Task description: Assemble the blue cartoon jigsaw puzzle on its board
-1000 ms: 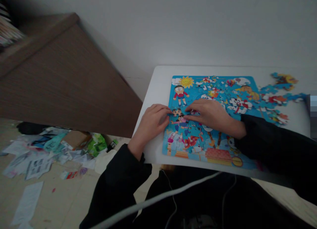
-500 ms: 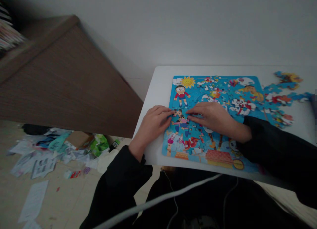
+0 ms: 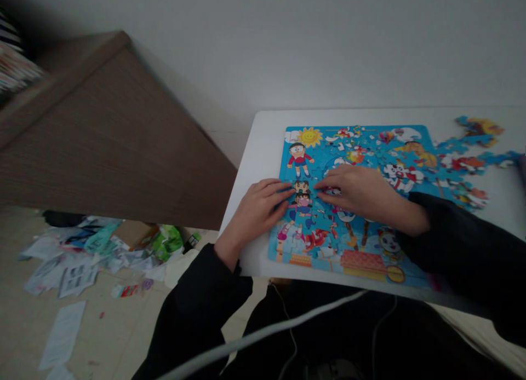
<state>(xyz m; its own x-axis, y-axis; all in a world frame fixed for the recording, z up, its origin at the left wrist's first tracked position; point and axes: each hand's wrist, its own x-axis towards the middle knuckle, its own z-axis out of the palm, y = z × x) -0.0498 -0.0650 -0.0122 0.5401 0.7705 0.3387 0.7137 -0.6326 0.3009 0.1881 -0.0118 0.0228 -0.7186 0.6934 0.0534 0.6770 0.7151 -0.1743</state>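
A cartoon jigsaw puzzle (image 3: 298, 160) lies in its flat blue board, partly pieced together. On its left side is a puzzle piece with a face and dark hair (image 3: 302, 186), above a figure in pink and blue. My left hand (image 3: 263, 205) rests over the left edge of the board, fingers stretched out and their tips touching the puzzle beside that piece. Across from it, my right hand (image 3: 361, 194) is low over the middle of the board, thumb and fingertips slightly apart at the piece's right side. Nothing shows between them. My right palm hides part of the puzzle.
Loose puzzle pieces (image 3: 464, 163) are strewn on the white table (image 3: 257, 150) right of the board. A brown wooden cabinet (image 3: 123, 133) stands at the left. Papers and bags (image 3: 98, 243) litter the floor. A white cable (image 3: 263, 330) crosses in front of my lap.
The face piece now sits slightly further right and lines up with the figure below it. My left fingertips have moved a little right, and my right fingertips have drawn slightly back.
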